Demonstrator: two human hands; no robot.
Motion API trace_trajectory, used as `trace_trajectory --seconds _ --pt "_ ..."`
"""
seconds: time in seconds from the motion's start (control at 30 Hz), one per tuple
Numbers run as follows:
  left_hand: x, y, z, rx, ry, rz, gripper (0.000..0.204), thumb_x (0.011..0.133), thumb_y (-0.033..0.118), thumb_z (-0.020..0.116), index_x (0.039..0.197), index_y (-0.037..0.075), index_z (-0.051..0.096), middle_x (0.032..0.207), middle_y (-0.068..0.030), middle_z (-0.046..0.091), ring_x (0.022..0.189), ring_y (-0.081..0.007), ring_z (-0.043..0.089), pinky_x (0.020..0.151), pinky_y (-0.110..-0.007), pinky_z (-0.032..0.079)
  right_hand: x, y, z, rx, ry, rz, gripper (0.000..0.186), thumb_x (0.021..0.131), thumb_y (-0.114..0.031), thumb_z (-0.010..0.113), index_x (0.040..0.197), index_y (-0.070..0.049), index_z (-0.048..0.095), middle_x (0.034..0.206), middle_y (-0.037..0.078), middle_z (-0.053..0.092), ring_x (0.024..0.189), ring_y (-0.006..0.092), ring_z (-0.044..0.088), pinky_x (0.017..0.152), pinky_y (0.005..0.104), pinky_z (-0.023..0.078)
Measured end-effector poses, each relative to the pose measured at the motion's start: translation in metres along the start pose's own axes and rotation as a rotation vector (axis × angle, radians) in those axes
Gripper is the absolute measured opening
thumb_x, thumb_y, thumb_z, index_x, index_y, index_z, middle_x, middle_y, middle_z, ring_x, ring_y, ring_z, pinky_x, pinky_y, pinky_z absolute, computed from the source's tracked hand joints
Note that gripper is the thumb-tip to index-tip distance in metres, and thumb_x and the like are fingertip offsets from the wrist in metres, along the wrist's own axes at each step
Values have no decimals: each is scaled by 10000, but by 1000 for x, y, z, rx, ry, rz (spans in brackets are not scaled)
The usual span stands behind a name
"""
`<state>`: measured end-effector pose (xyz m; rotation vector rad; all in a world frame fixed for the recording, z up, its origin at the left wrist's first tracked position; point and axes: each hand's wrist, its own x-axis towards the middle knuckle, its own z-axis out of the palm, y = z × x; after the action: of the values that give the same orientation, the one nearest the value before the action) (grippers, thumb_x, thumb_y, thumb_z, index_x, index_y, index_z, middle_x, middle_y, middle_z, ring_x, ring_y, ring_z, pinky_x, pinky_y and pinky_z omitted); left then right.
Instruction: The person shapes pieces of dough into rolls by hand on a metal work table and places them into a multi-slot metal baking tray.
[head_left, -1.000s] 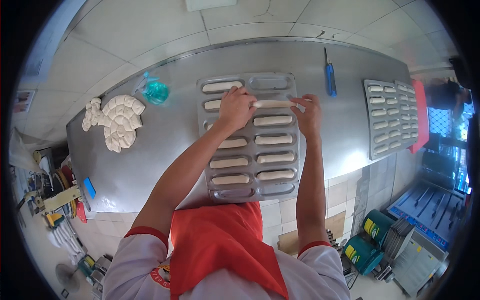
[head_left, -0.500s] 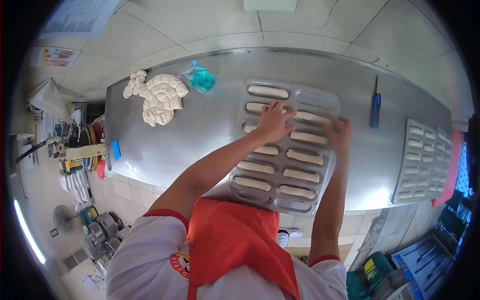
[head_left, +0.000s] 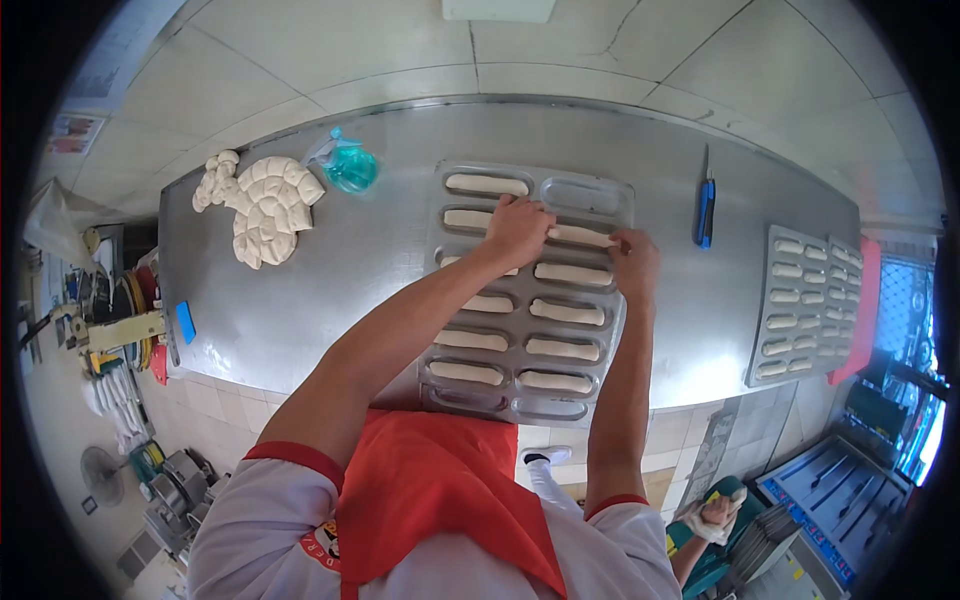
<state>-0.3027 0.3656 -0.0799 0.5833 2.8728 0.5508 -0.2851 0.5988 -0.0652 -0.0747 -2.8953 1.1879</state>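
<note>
I see the dough strip (head_left: 582, 236) along the tray's second right-hand slot (head_left: 604, 244); how deep it sits, I can't tell. The right hand (head_left: 634, 258) pinches one end; the left hand (head_left: 520, 232) covers the other, hiding its grip from me. The left forearm (head_left: 415, 320) partly blocks neighbouring strips (head_left: 470, 340). A co-worker's hand (head_left: 716, 513) shows small, its load unclear

The long grey counter (head_left: 370, 245) is glossy metal; the grey oblong-welled tray (head_left: 582, 195), duller metal; pale cylindrical dough strips (head_left: 562, 349) look smooth, matt; the red apron (head_left: 430, 490) is cloth.
</note>
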Motion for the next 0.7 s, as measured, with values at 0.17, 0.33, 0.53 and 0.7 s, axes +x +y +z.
trace_trajectory --seconds 0.17,0.33,0.53,0.7 --pt "5 11 -13 -73 -22 -37 189 782 309 748 939 204 739 915 -10 664 967 -209 619 880 -431 400 -2 13 5 98 37 51 210 793 -5 699 998 -44 722 915 122 668 782 234 643 711 352 512" --pt "1 -3 19 -83 123 64 235 788 372 750 960 213 740 896 -12 656 938 -222 624 871 -460 404 -8 21 28 -38 165 -104 196 802 10 706 990 -42 725 923 128 649 809 310 638 721 397 514" --pt "-95 -43 -29 -460 155 -93 205 821 301 741 929 127 734 820 -66 670 856 -294 653 800 -434 487 -39 -13 28 -156 250 -66 506 853 -83 709 1341 -97 578 1065 131 587 855 254 597 746 363 494" --pt "-237 -193 -59 -48 461 -432 101 759 150 733 843 96 717 897 -128 694 890 -319 652 778 -428 533 -103 -46 51 -49 266 91 613 859 -85 709 1433 -91 494 1050 108 573 779 201 547 690 347 486"
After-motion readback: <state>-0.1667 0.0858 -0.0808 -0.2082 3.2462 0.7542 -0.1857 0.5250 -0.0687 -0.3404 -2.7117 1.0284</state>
